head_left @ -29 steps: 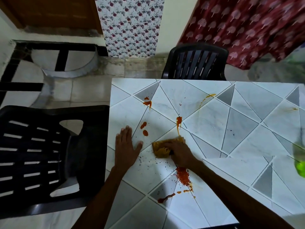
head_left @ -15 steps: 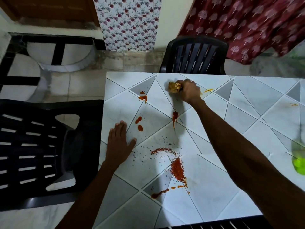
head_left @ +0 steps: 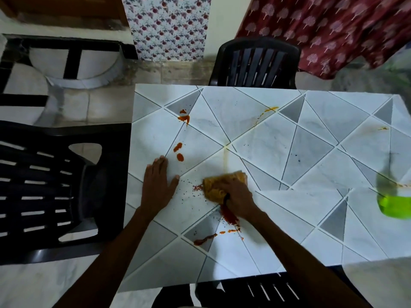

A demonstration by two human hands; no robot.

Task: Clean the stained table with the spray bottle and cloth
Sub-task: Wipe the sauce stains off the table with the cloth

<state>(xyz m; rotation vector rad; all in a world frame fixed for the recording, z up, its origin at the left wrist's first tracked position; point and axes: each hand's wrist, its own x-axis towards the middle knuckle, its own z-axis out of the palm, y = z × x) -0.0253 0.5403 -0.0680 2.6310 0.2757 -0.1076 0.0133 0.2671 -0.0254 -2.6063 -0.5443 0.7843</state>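
Note:
A white table [head_left: 311, 141] with grey triangle patterns carries red and orange stains. My right hand [head_left: 239, 196] presses a crumpled yellow cloth [head_left: 216, 186] onto the table near its middle front, just above a thick red smear [head_left: 229, 215]. My left hand [head_left: 158, 183] lies flat, fingers spread, near the left edge. Red blobs [head_left: 179, 151] sit just beyond its fingertips, and more orange stains [head_left: 184, 117] lie farther back. A faint yellowish streak [head_left: 226, 157] runs back from the cloth. The spray bottle [head_left: 392, 196], with green liquid, stands blurred at the right edge.
Black plastic chairs stand at the left [head_left: 55, 187], at the far side [head_left: 255, 63] and at the near side [head_left: 255, 292]. A thin orange streak [head_left: 270, 109] and a small mark [head_left: 383, 128] lie farther back. A dark red curtain [head_left: 333, 30] hangs behind.
My right hand has dragged the cloth from the far edge back to the table's middle, wiping away the red streak there and leaving a faint trail. My left hand has stayed put.

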